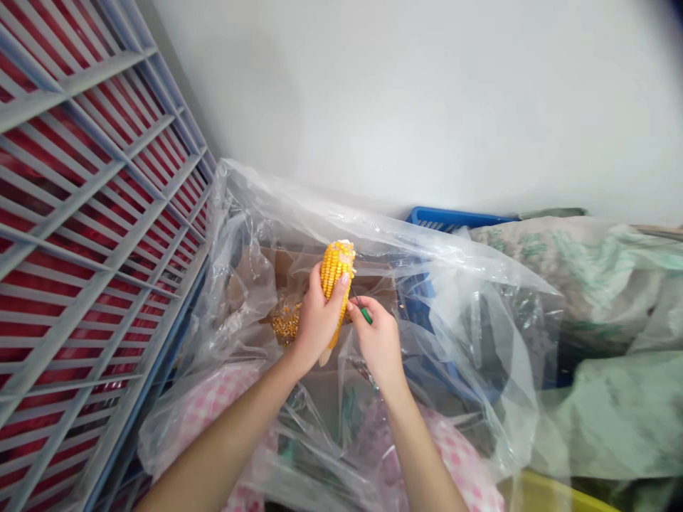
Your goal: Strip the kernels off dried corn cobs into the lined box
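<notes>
My left hand (316, 313) is wrapped round a corn cob (335, 267), held upright with a slight tilt. Yellow kernels cover most of it, and a paler patch shows near the top where some are gone. My right hand (378, 336) is closed on a small tool with a green handle (366, 315) and a thin dark shaft that reaches to the cob's right side. The tool's tip is hidden against the cob. Below both hands a clear plastic bag (469, 313) lies spread open. Loose corn kernels (285, 326) are heaped in it, left of my left hand.
A tall slatted plastic crate (101, 167) with red contents stands close on the left. Behind the bag rises a white wall (400, 92). On the right are a blue basket (459, 217), pale sacks (613, 412) and a yellow edge (560, 492). Pink checked cloth (213, 405) shows below.
</notes>
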